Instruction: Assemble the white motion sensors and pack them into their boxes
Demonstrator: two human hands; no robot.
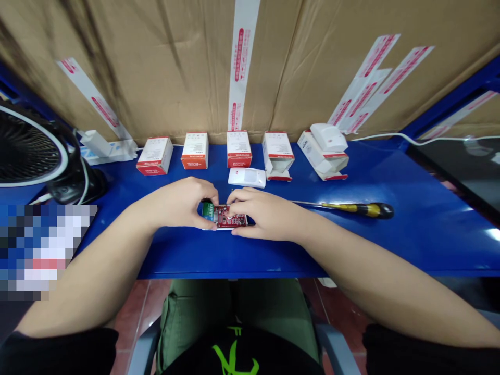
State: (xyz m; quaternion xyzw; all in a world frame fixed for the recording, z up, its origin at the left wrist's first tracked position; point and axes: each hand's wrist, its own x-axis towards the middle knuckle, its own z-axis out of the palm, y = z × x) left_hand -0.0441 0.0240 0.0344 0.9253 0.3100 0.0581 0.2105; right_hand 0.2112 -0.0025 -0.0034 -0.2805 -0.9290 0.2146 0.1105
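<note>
A red circuit board with a green battery at its left end sits in a white casing low over the blue table. My left hand grips the casing's left end, thumb in front and fingers behind. Around the right end is my right hand, its thumb at the near edge and its fingers bent over the board. Just behind my hands lies a white detector cover. A screwdriver with a yellow and black handle lies to the right, its shaft pointing at my right hand.
Small red and white boxes stand in a row at the back of the blue table. The rightmost box has a white device on it. At left are a black fan and a power strip.
</note>
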